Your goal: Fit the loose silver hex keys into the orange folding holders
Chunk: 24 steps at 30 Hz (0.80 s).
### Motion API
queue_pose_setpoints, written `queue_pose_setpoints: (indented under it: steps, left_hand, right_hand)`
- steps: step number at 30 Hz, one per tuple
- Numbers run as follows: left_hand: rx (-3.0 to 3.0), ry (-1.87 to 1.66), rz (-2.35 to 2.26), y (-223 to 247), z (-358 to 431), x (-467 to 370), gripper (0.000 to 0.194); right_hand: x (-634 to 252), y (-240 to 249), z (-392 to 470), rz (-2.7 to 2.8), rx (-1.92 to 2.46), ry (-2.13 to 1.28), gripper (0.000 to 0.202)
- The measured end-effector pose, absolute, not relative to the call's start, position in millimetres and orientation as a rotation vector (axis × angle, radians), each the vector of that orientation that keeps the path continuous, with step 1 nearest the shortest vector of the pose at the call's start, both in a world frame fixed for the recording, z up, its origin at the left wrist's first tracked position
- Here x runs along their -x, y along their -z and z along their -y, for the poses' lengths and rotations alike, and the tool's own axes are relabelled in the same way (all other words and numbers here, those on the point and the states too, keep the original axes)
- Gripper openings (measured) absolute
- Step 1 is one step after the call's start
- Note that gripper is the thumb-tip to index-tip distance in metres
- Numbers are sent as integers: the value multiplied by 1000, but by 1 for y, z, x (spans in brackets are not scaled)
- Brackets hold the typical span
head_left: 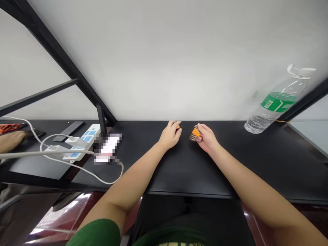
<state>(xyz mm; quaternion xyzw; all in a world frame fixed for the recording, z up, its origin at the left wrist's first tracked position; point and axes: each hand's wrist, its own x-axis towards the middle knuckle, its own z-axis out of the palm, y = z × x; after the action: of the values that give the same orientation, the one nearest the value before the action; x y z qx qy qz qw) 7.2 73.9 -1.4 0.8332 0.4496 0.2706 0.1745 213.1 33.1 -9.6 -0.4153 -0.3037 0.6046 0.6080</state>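
My right hand [207,137] is closed around a small orange holder [196,132] with a row of thin metal rods, like screwdriver bits, sticking out towards the lower left. More rod ends show along its upper edge beside my fingers. To its left, my left hand [171,135] has its fingers curled above the black table [179,174]. A small orange piece [177,127] peeks out between its thumb and fingers; most of it is hidden, so its kind does not show. The two hands are a short way apart.
A large clear bottle [274,102] with a green label stands at the right by the wall. At the left lie a white power strip [87,140], a white cable [97,176] and a blurred phone-like object [107,149]. Another person's hand [11,140] is beyond the black frame [61,58].
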Motion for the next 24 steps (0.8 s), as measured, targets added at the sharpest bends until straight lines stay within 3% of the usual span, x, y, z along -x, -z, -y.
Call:
queue_pose_setpoints:
  steps: [5,9,16,24]
  left_hand:
    - [-2158,-709,-977,-6,-54,-23,74]
    - [-2042,-698,-917,-11,-51,-29,45]
    - [-2125,-826,-1018,-9,-53,-24,33]
    - [-2224,-943,-1001,-2,-54,-23,33]
  right_hand:
    - [-213,9,-30,518,741,-1667,26]
    - [-206,7,-26,553,717,-1715,21]
    - [-207,8,-24,678,749,-1771,22]
    - [-217,5,-23,855,835,-1753,42]
